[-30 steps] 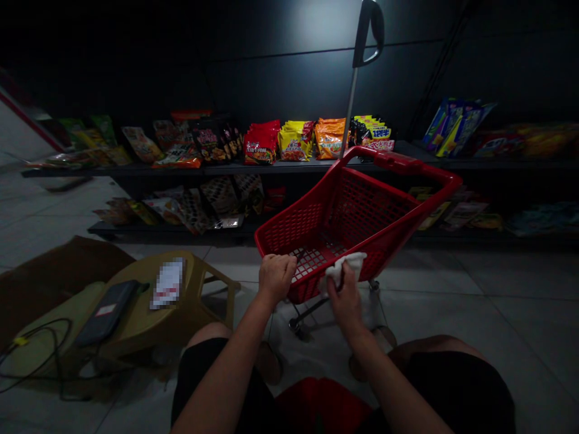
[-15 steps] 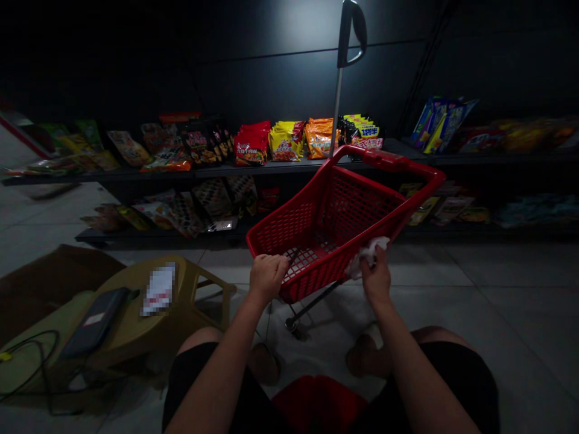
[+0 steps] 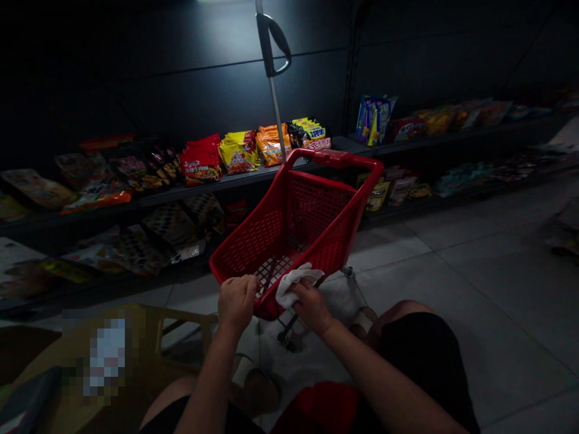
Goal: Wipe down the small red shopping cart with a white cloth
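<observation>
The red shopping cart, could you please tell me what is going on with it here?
A seated person has both hands at the red shopping cart. The left hand grips its rim at the near end. The right hand holds a white cloth against the cart's near side. Behind the cart, a dark shelf carries packets, and a yellowish stool stands at the person's left.

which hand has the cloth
The right hand: it holds the white cloth at the near side of the cart. The left hand grips the cart itself, with no cloth showing.
</observation>
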Demonstrator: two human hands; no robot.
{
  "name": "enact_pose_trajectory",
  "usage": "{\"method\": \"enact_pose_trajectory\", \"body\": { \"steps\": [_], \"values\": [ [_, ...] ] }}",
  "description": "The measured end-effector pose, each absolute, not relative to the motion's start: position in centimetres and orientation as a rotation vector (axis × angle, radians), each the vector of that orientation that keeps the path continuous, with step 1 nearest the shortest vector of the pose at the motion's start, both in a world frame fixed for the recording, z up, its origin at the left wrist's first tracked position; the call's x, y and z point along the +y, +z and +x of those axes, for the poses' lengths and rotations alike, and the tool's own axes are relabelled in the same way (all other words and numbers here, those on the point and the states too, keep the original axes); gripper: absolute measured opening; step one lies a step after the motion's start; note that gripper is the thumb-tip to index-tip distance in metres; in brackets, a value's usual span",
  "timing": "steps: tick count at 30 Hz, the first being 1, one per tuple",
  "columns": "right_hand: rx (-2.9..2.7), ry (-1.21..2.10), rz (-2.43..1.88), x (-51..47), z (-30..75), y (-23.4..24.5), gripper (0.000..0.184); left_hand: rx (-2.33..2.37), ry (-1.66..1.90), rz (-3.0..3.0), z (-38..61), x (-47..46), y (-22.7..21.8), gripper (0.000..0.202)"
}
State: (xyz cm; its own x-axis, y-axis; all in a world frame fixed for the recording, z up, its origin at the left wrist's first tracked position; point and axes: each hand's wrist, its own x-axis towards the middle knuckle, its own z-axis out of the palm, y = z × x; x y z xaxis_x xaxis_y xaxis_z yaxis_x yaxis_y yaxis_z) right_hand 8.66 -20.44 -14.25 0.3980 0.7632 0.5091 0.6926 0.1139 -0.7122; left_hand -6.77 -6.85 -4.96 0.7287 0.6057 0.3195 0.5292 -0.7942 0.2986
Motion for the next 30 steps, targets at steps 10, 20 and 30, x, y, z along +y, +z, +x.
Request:
{"method": "enact_pose_trajectory", "body": {
  "steps": [10,20,30],
  "values": [
    [-1.268,-0.165,-1.656,-21.8,11.0,-14.8,0.033,0.878,0.624,2.707,-6.3,-7.2,-5.0,0.045],
    [-0.857,-0.267,-1.715,-20.9,24.8,-11.5,0.056,0.878,0.607,2.709,-6.0,-7.2,-5.0,0.046],
    [-0.472,-0.194,-1.526,-21.8,26.3,-13.5,0.039,0.831,0.596,2.736,-6.2,-6.9,-4.9,0.045]
  ]
}}
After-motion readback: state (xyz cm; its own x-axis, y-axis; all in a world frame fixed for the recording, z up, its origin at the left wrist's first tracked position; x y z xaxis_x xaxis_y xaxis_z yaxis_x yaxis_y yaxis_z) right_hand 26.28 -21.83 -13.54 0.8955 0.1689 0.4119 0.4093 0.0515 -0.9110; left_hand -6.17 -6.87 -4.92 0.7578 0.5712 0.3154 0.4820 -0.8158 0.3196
